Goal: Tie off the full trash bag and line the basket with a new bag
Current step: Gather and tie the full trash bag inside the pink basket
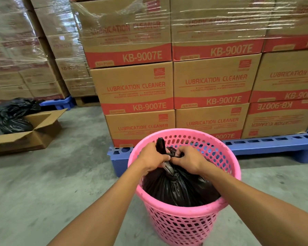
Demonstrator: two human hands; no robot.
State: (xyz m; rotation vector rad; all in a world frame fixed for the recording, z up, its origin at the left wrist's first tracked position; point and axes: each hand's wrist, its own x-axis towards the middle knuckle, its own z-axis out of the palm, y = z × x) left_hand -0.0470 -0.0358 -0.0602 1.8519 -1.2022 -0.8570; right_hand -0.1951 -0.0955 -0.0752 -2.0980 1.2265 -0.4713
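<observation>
Round pink perforated plastic basket [185, 221], standing on grey concrete floor [43, 183] at 6 o'clock; inside it, full glossy black plastic trash bag [178, 189], neck gathered upward at the basket's mouth; left hand [152, 158], fingers clamped on the neck, one black tail of film standing up above the fist; right hand [189, 159], fingers pinched shut on the twisted plastic just beside the left, thumbs nearly touching; stacked brown cardboard cartons [137, 86], printed red, shrink-wrapped above, at 12 o'clock on blue plastic pallet [274, 146]; open cardboard box [37, 128] holding black bags at 9 o'clock.
</observation>
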